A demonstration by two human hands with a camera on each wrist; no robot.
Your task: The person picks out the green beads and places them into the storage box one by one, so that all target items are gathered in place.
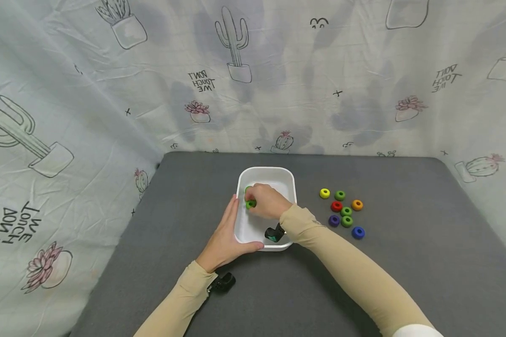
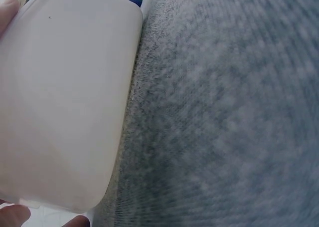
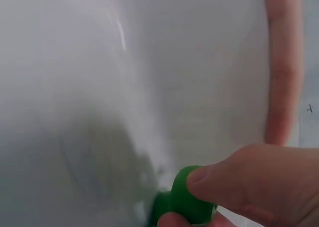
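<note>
A white rectangular tray (image 1: 270, 175) stands in the middle of the grey table. My left hand (image 1: 221, 238) holds it at the near left corner, fingers along the outer left wall and thumb on the near rim. Inside the tray, at its left side, my right hand (image 1: 267, 201) pinches a green ring bead (image 3: 192, 207) between thumb and finger. Another green bead (image 3: 160, 205) sits right beside the held one. In the left wrist view, the tray's outer wall (image 2: 70, 97) fills the left part, with thumb and fingertips at its edges.
Right of the tray lie several loose ring beads: a yellow bead (image 1: 324, 193), a red bead (image 1: 336, 206), an orange bead (image 1: 357, 204), a purple bead (image 1: 334, 221), a blue bead (image 1: 358, 232) and green beads (image 1: 347, 221). A printed cloth (image 1: 253, 117) hangs behind the table.
</note>
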